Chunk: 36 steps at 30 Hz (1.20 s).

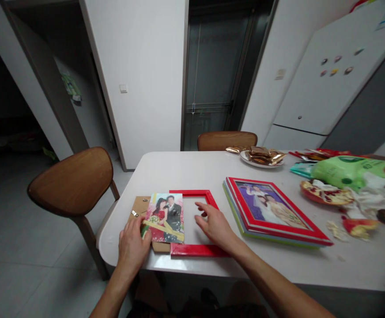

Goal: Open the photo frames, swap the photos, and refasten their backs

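Observation:
Near the table's front edge lies a wedding photo (166,216) of a couple, one in a red dress and one in a dark suit. It overlaps a brown backing board (162,247) with small metal fittings and the left side of an empty red picture frame (195,251). My left hand (133,242) has its thumb and fingers closed at the photo's left edge. Above the frame's right side is my right hand (215,224), thumb and forefinger apart, holding nothing. To its right sits a stack of framed pictures, topped by a red-framed wedding picture (268,207).
A plate (262,164) of gold-wrapped packets stands at the back. On the right are a green package (348,172), crumpled tissues (374,194) and a fruit-peel bowl (326,194). Wooden chairs stand at the left (73,183) and far side (227,140) of the white table (179,170).

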Motion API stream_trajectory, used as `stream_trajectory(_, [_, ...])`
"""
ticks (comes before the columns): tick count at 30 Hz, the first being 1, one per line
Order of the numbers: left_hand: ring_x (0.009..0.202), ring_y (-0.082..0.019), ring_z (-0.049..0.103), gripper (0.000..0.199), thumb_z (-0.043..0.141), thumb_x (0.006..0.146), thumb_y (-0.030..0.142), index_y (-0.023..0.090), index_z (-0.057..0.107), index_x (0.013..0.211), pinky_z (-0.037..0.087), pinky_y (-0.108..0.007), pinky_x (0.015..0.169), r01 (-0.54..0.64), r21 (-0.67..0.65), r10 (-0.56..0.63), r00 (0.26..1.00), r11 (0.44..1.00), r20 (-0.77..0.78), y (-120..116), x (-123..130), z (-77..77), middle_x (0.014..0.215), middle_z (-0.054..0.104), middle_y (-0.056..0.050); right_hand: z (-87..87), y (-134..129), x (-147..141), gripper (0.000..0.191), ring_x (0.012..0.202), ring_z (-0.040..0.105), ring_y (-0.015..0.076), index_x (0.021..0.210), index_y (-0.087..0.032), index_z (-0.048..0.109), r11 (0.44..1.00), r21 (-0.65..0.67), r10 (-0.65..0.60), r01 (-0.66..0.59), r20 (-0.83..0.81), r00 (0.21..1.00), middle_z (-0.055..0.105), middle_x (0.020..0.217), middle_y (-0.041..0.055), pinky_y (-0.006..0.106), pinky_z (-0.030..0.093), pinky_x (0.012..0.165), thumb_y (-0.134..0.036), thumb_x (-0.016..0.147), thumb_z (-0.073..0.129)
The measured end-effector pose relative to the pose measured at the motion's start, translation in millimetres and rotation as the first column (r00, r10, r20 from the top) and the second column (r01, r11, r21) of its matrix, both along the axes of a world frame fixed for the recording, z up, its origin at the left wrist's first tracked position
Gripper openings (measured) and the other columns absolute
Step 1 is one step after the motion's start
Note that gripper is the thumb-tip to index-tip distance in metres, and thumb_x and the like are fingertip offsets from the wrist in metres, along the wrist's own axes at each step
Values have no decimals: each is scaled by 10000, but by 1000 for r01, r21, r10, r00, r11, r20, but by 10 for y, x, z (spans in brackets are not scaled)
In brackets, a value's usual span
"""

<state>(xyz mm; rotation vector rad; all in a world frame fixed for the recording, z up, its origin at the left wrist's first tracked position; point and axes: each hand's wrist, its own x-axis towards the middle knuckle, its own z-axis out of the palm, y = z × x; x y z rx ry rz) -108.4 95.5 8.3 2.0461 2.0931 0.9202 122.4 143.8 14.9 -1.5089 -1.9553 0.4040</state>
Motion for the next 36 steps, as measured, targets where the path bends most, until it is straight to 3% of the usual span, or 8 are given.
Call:
stream_trajectory(7, [1172, -259, 361, 513, 515, 654, 186, 149, 425, 1158, 288, -460, 969, 337, 64, -336, 941, 939, -23, -66, 371, -52, 1251, 432, -126, -16, 122, -530, 515, 529, 503, 96, 1182, -118, 424, 958, -272, -56, -96, -501, 864, 576, 617, -10, 217, 414, 535, -169, 675, 495])
stream_trajectory(11, [1220, -257, 297, 581, 448, 615, 66, 125, 418, 1192, 232, -469, 1007, 340, 166, -350, 936, 926, 29, -18, 468, -8, 1302, 378, -131, 215, 69, -667, 569, 528, 482, 81, 1215, -125, 365, 973, -166, -7, -163, -722, 692, 545, 612, -30, 195, 404, 518, -185, 668, 509])
stream_trajectory(15, [1155, -198, 409, 465, 401, 695, 84, 175, 482, 1144, 286, -380, 1002, 237, 354, -360, 870, 905, 337, 72, 476, 152, 1216, 493, -77, 436, -40, -698, 594, 627, 532, 99, 1243, -151, 321, 966, -29, 108, -256, -855, 506, 564, 753, 7, 225, 439, 581, -275, 693, 510])
stream_trajectory(20, [971, -213, 560, 357, 475, 766, 292, 147, 517, 1089, 417, -365, 881, -34, 289, -244, 444, 957, 862, 93, 666, 278, 1033, 611, -87, 309, -59, -548, 514, 744, 562, 140, 1173, -198, 421, 957, -223, -95, -184, -844, 527, 584, 931, 66, 263, 453, 614, -312, 683, 522])
stream_trajectory(23, [913, -205, 589, 394, 515, 749, 328, 144, 502, 1097, 451, -339, 831, -26, 239, -232, 160, 971, 959, 76, 864, 254, 1008, 624, -87, 186, -66, -424, 537, 626, 562, 127, 1217, -223, 345, 919, -322, -220, -228, -897, 382, 608, 863, 37, 246, 444, 532, -267, 696, 469])
stream_trajectory(26, [958, -204, 568, 420, 528, 739, 315, 147, 474, 1121, 435, -332, 852, 31, 224, -226, 66, 974, 972, 69, 978, 215, 1064, 600, -92, 178, -39, -250, 590, 576, 551, 112, 1207, -207, 354, 953, -256, -203, -159, -935, 289, 619, 805, 16, 206, 426, 490, -135, 626, 429])
stream_trajectory(29, [1053, -213, 508, 465, 544, 709, 246, 141, 433, 1148, 391, -346, 903, 171, 151, -180, 173, 974, 968, 78, 947, 170, 1168, 529, -120, 227, 70, -10, 626, 615, 571, 124, 1162, -180, 414, 958, -268, -218, -98, -909, 354, 630, 828, 33, 208, 445, 515, -71, 547, 383])
stream_trajectory(36, [1147, -224, 412, 463, 528, 673, 181, 138, 455, 1128, 278, -407, 992, 260, -36, -193, 795, 965, 575, -16, 828, 83, 1221, 477, -119, 96, 324, 271, 539, 651, 591, 128, 1054, -132, 508, 941, -337, -271, 28, -702, 659, 638, 901, 68, 217, 459, 562, -68, 537, 372])
